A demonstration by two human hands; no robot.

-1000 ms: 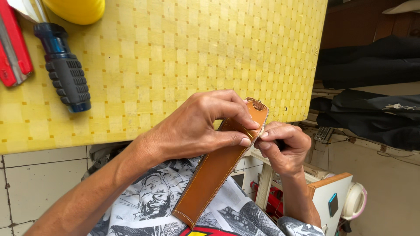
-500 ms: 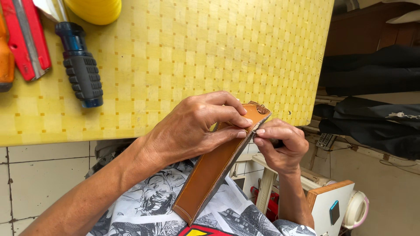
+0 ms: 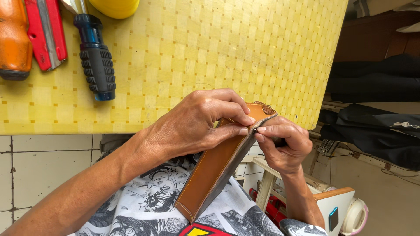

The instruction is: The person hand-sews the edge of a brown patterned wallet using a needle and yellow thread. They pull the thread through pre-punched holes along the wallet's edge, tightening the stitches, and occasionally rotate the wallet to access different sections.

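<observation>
**Head view: both hands pinched on the top edge of a tan leather piece**

Head camera, lower centre of the frame: your left hand [image 3: 192, 126] wraps over the upper end of the tan leather piece [image 3: 218, 168], thumb and fingers closed on it so the stitched edge stands up toward you. Your right hand [image 3: 284, 144] meets it from the right, fingertips pinched on that same top edge, with something dark and slim tucked in the palm; what it is cannot be told. The leather slants from mid-frame down to your printed shirt [image 3: 153, 205], its lower end resting there, likely for steadiness.

Above, the yellow woven-pattern tabletop [image 3: 218, 52] carries tools parked well apart from the hands in the upper left: a screwdriver with a black ribbed grip [image 3: 97, 65], a red tool [image 3: 46, 32] and an orange one [image 3: 13, 39] beside it, a yellow round object [image 3: 114, 6] at the top edge. No packages or signs show clearly.
</observation>
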